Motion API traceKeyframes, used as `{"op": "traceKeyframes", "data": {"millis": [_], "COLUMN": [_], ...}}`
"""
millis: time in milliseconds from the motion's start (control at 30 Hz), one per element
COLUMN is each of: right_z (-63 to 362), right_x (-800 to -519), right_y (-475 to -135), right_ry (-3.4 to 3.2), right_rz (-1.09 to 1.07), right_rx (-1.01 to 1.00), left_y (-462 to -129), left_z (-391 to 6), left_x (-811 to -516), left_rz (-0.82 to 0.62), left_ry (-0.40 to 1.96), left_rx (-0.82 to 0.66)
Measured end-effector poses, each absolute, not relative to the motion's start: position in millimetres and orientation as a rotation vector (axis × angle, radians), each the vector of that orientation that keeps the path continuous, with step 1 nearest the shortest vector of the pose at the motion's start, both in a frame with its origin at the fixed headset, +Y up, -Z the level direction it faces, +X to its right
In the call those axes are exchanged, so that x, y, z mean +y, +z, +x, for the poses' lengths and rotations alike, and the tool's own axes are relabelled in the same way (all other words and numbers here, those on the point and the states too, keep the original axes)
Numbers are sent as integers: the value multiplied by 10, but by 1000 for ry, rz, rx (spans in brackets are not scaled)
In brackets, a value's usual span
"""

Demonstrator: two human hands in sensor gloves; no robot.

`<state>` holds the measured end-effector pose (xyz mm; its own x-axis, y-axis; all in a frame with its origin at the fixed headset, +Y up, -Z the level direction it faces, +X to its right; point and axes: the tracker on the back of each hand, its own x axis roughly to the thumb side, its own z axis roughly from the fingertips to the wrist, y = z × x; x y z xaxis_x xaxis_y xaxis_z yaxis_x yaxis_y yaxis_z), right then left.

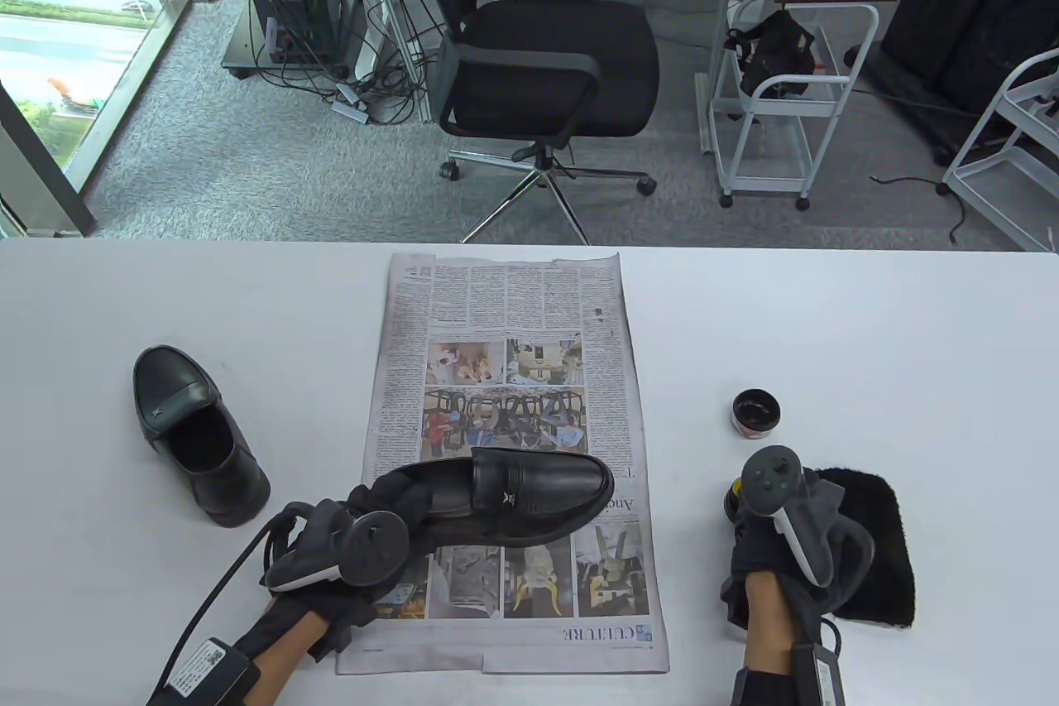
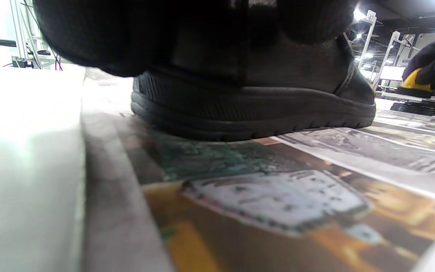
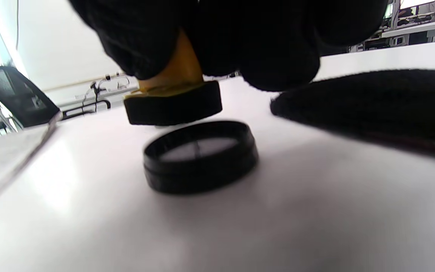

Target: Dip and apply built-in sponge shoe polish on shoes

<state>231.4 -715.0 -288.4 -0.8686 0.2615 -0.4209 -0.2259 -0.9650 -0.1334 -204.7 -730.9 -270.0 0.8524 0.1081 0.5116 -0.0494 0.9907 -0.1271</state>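
Note:
A black loafer (image 1: pixel 529 495) lies on its side on the newspaper (image 1: pixel 505 309), toe to the right. My left hand (image 1: pixel 389 503) grips it at the heel opening; the left wrist view shows its ribbed sole (image 2: pixel 251 113) resting on the paper. My right hand (image 1: pixel 749 524) holds the sponge applicator (image 3: pixel 172 102) by its yellow top, black sponge facing down. It hovers just above a black round cap (image 3: pixel 200 156) lying on the table. The open polish tin (image 1: pixel 756 412) stands beyond this hand. A second loafer (image 1: pixel 194 433) stands upright at the left.
A black fluffy cloth (image 1: pixel 869 549) lies right beside my right hand. The white table (image 1: pixel 869 325) stretches to the far edge. An office chair (image 1: pixel 546 69) and white carts (image 1: pixel 778 102) stand on the floor behind the table.

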Motion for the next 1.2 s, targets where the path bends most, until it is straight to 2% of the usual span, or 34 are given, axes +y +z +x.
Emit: {"op": "traceKeyframes", "data": {"millis": [200, 333, 400, 467, 667, 767, 1200], "right_z": [2282, 2338, 2384, 2435, 2519, 2543, 2525], "right_x": [-6876, -6766, -6725, -6714, -6840, -6935, -7221], "right_y": [-2971, -3112, -3213, -3357, -3695, -3753, -3923], "right_ry": [2818, 2820, 2831, 2855, 2924, 2918, 2995], "right_rz": [-606, -618, -599, -584, -555, -544, -570], "right_rx": [-354, -349, -411, -369, -208, -249, -130], "left_y": [-2704, -2705, -2706, -2706, -2705, -2705, -2705], "left_z": [-2048, -2048, -2047, -2046, -2043, -2040, -2034], "left_x": [-7309, -7309, -7309, -7310, -7310, -7309, -7310], "left_rz": [-116, -116, -117, -118, -114, -112, -110], "left_ry": [86, 86, 85, 86, 78, 77, 75], "left_rx": [-547, -547, -545, -542, -534, -531, -531]}}
